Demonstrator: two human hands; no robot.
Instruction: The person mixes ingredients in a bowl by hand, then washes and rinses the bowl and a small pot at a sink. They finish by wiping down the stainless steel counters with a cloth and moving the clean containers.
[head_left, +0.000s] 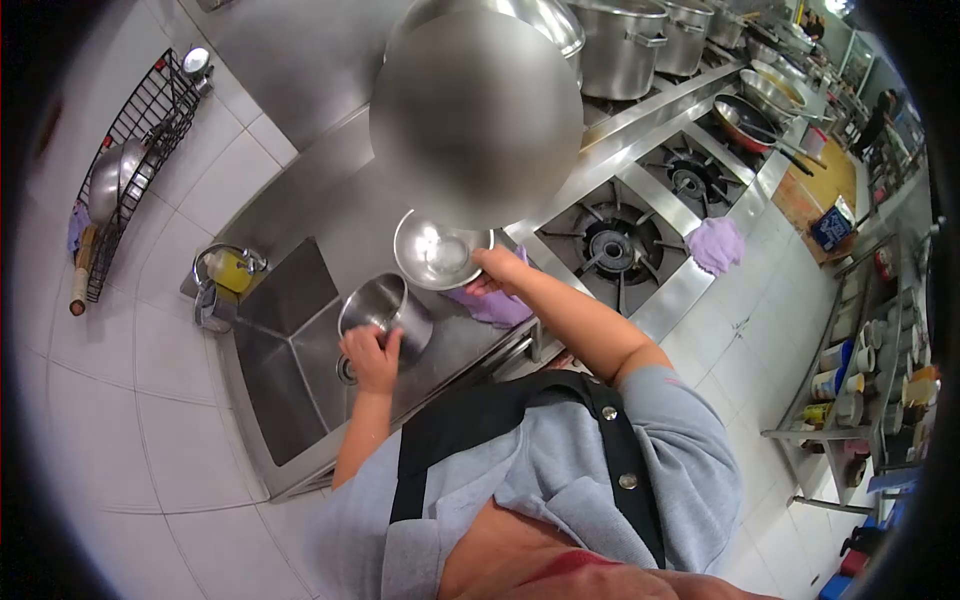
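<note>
A steel pot [408, 318] is tilted at the right edge of the sink, and my left hand [371, 356] is closed on its rim. To its right, my right hand [497, 272] grips the edge of a shiny metal bowl [432, 252], thumb at the rim. The bowl's inside faces up. Under the bowl and my right hand lies a purple cloth [497, 305] on the steel counter. A round grey blur hides the counter and part of the things beyond the bowl.
The steel sink [285, 370] with its tap [250, 256] is at the left, below a wire rack [140, 150]. Gas burners [612, 248] and large pots [612, 50] are at the right and back. Another purple cloth [715, 245] hangs at the stove's edge. Shelves [850, 380] stand far right.
</note>
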